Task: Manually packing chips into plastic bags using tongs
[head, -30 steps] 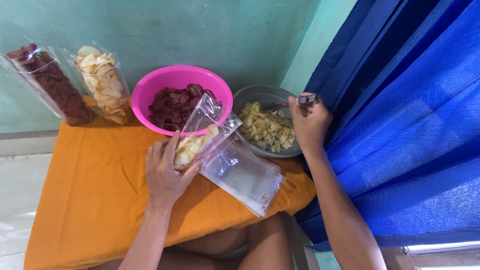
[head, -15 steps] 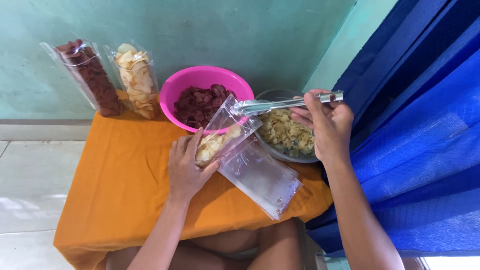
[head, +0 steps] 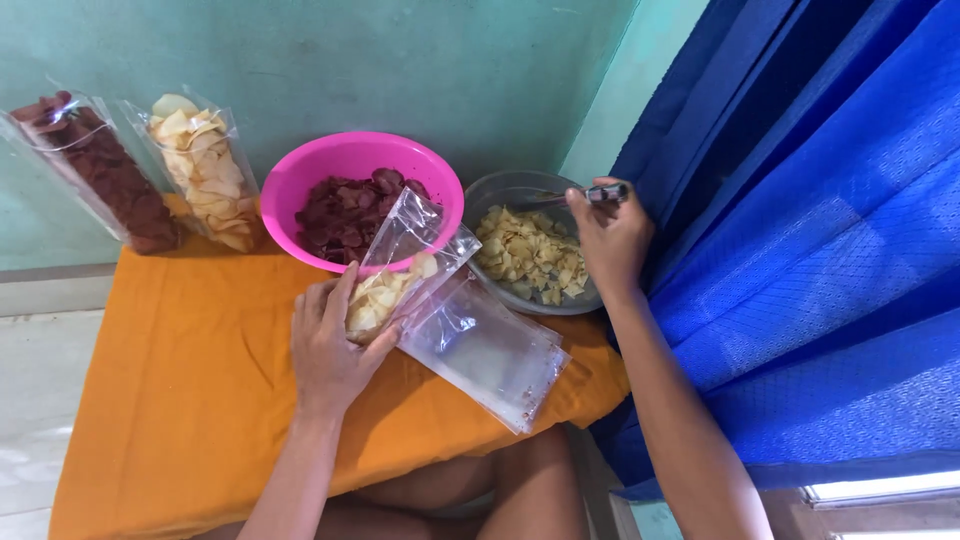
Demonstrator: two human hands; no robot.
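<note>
My left hand [head: 330, 345] holds a clear plastic bag [head: 400, 265] part filled with pale yellow chips, its mouth propped open toward the bowls. My right hand [head: 612, 235] grips metal tongs [head: 585, 195] over a grey bowl [head: 500, 187] of pale yellow chips. A pink bowl [head: 330, 165] of dark red chips stands just behind the held bag. Under the bag lies a stack of empty clear bags [head: 485, 350] on the orange cloth [head: 190, 370].
Two filled bags lean on the green wall at the back left: one of dark red chips [head: 100, 175], one of yellow chips [head: 205, 170]. A blue curtain [head: 830, 230] hangs close on the right. My bare legs show below the table's front edge.
My right hand has swung the tongs from over the held bag's mouth back to the grey bowl. My left hand keeps hold of the bag.
</note>
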